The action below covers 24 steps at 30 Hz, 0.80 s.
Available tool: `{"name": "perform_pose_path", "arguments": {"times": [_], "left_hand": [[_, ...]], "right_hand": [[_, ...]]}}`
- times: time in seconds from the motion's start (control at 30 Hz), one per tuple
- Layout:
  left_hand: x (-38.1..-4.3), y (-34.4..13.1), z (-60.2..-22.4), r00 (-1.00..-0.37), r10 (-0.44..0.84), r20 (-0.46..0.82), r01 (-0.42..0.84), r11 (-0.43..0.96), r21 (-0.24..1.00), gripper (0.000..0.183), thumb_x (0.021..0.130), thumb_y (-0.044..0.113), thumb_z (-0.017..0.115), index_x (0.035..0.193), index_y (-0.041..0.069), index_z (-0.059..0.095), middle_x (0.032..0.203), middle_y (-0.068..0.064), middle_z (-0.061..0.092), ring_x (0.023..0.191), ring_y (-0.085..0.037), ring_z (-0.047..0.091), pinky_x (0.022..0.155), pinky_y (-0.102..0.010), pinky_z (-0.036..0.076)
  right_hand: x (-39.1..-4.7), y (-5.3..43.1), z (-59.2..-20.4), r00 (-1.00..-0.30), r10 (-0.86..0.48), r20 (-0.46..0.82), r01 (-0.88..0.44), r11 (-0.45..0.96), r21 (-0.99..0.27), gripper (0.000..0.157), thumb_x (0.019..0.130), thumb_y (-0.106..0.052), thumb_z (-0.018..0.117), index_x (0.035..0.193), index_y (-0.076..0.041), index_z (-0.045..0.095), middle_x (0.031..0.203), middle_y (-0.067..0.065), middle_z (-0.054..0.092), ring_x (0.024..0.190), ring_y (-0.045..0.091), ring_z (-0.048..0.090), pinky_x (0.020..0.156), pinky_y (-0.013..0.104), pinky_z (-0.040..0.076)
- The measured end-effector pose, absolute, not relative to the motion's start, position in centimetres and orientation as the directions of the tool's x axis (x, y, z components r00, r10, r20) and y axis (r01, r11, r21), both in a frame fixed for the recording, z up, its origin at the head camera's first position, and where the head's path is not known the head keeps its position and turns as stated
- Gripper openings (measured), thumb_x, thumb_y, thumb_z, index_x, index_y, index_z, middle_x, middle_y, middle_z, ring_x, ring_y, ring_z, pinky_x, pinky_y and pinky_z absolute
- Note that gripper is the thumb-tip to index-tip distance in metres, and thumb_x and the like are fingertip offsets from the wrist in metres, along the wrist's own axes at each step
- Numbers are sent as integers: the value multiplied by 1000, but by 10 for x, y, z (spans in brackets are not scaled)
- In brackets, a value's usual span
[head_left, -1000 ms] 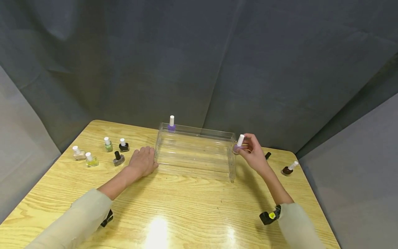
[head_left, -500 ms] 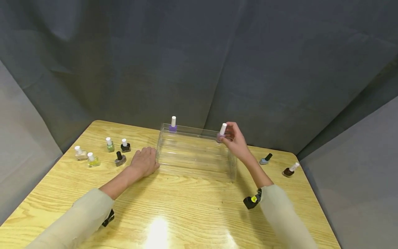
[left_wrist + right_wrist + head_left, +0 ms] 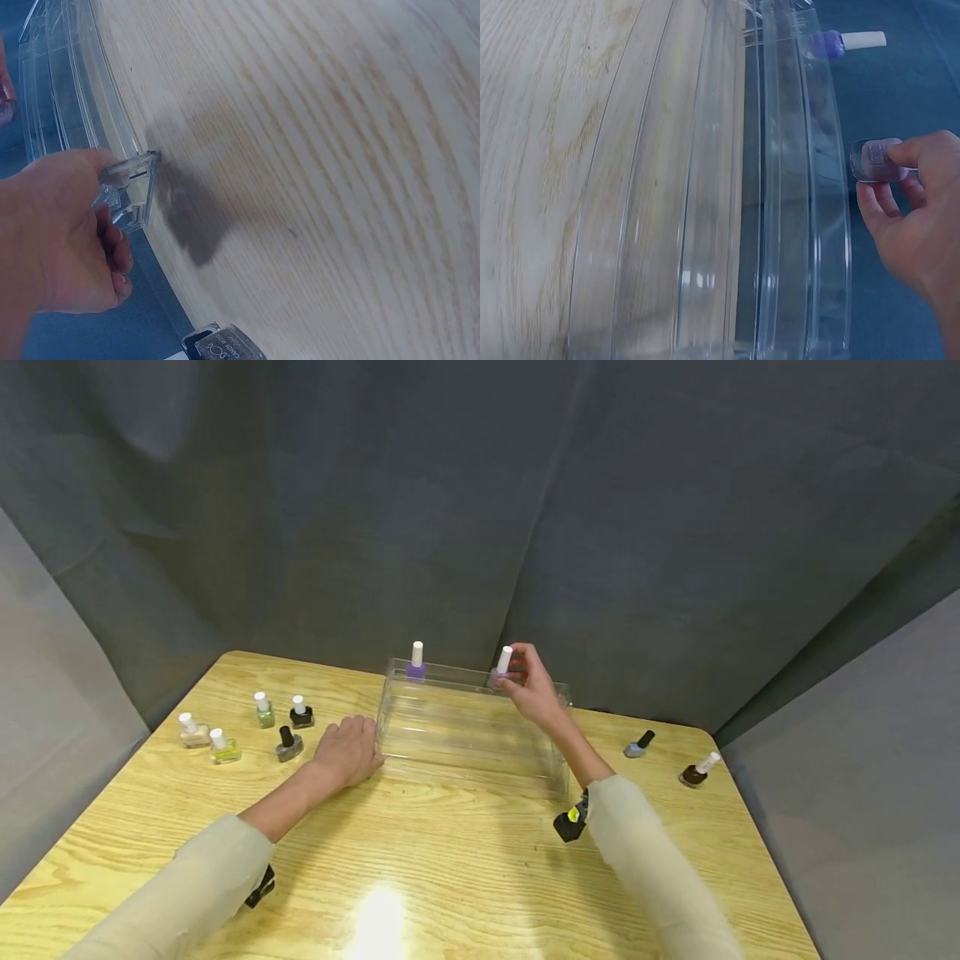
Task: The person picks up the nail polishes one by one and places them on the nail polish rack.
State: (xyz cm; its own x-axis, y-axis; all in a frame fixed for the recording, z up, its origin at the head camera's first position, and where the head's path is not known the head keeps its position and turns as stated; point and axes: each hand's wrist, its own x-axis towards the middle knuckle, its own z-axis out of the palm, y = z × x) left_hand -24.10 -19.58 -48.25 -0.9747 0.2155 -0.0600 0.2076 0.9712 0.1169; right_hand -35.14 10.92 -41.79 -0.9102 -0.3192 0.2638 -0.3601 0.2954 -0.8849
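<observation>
A: Hands, nearest first?
B: Left hand grips the rack's left end, seemingly as a brace. Right hand pinches the lilac bottle, cap up, leaning a little, at the top tier. Seated or just above? Can't tell through clear plastic.
A: Step?
B: Placing, I judge. Next move calls for straightening it, easing down, releasing.
A: Room?
B: Bare tier between it and the purple bottle, leftward. Thin back edge; curtain close beyond.
</observation>
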Motion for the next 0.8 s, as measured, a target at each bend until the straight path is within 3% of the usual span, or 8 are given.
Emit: {"name": "perform_pose_path", "arguments": {"times": [0.43, 0.8], "left_hand": [[-240, -195, -483, -976, 213, -45, 205, 970, 134, 32, 97, 31, 61, 102, 3, 46, 88, -8, 44, 83, -27, 44, 69, -39, 37], [-240, -196, -483, -976, 216, -24, 211, 968, 134, 29, 97, 28, 59, 99, 2, 46, 87, -9, 45, 82, -27, 44, 68, -39, 38]], "right_hand": [[-364, 85, -422, -918, -303, 256, -356, 348, -867, 46, 92, 1, 68, 130, -10, 44, 118, 16, 59, 107, 30, 63, 84, 41, 54], [-368, 82, -427, -912, -332, 239, -375, 445, -813, 44, 92, 0, 69, 128, -9, 44, 117, 17, 61, 106, 31, 63, 86, 43, 53]]}}
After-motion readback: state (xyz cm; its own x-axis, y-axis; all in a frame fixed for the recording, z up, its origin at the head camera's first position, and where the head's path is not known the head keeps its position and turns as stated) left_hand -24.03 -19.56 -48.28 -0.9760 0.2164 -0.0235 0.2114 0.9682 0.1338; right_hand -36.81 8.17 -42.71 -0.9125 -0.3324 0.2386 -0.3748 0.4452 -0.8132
